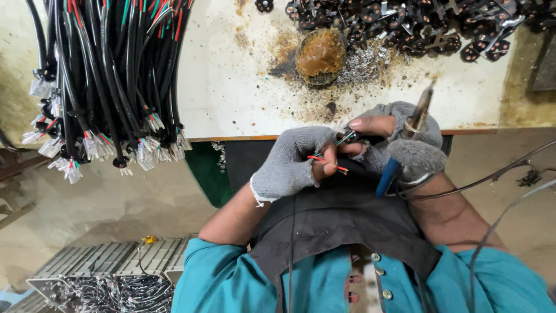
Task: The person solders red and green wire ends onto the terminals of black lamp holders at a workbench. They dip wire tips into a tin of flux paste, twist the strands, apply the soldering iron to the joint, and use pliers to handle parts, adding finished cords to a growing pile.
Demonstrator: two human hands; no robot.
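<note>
1. My left hand [289, 165], in a grey fingerless glove, is closed, pinching thin red and green wires [327, 157] between its fingertips.
2. My right hand [399, 145], gloved too, is curled shut around a soldering iron [405, 139] with a blue handle; its bare fingertip touches the wires.
3. I see the wires just below the worktop [231, 87] edge, over my dark apron [336, 214].
4. A brown flux pot [320, 55] sits on the worktop, black plugs [405, 23] behind it.
5. A cable bundle [104, 75] hangs at the left.
</note>
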